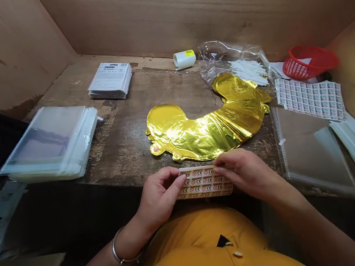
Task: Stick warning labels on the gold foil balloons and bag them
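A sheet of small CE stickers (pixel 205 188) is held up in front of my body, at the near edge of the table. My left hand (pixel 160 195) pinches its upper left corner between thumb and fingers. At the upper right corner my right hand (pixel 241 172) has its thumb and fingers closed on the same sheet. Just beyond the sheet lies a stack of flat gold foil balloons (pixel 205 135), curved and shiny, with small tabs along the edges. Its near edge is close to my fingertips.
Clear plastic sleeves (pixel 52 140) are piled at left, with printed cards (pixel 110 80) behind them. A white roll (pixel 184 59), a bag of white sticks (pixel 248 69) and a red basket (pixel 308 61) stand at the back. At right are a label sheet (pixel 311 97) and clear bags (pixel 312 146).
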Available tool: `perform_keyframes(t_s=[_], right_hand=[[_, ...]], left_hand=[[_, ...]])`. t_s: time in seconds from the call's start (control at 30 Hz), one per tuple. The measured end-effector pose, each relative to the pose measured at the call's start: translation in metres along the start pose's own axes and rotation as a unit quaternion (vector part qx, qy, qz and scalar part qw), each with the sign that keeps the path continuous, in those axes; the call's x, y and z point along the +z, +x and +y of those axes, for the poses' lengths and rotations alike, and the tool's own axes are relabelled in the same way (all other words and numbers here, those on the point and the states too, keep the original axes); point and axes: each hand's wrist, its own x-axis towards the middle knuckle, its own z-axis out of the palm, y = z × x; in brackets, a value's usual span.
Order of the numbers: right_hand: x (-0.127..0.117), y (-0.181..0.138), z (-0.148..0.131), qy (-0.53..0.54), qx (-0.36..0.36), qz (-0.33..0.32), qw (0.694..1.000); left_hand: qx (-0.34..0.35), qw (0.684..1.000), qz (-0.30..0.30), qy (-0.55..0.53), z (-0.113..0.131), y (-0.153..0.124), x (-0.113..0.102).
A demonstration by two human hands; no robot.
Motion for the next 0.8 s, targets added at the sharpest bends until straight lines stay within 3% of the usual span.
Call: perform_keyframes(t_s=[0.07, 0.13, 0.23, 0.33, 0.47, 0.6, 0.8], right_hand=[[0.004, 0.001, -0.012, -0.095, -0.038, 0.045, 0.994], [0.010, 0.004, -0.026, -0.099, -0.063, 0.070, 0.991], [0.022, 0.012, -0.036, 0.023, -0.016, 0.012, 1.000], [0.027, 0.022, -0.032, 0.132, 0.063, -0.025, 0.989], [0.023, 0.034, -0.024, 0.209, 0.087, -0.072, 0.971], [0.023, 0.040, -0.023, 0.246, 0.101, -0.126, 0.956], [0.028, 0.046, -0.021, 0.238, 0.093, -0.118, 0.960]], left_hand=[[0.016, 0.999, 0.009, 0.038, -0.005, -0.001, 0.000], [0.025, 0.998, -0.006, 0.050, -0.007, 0.000, 0.001], [0.003, 1.000, -0.021, 0.007, -0.007, 0.006, 0.001], [-0.063, 0.993, -0.048, -0.092, -0.005, 0.012, -0.005], [-0.117, 0.975, -0.098, -0.163, -0.003, 0.016, -0.014], [-0.108, 0.977, -0.100, -0.153, -0.004, 0.017, -0.018], [-0.099, 0.983, -0.105, -0.114, -0.002, 0.016, -0.020]])
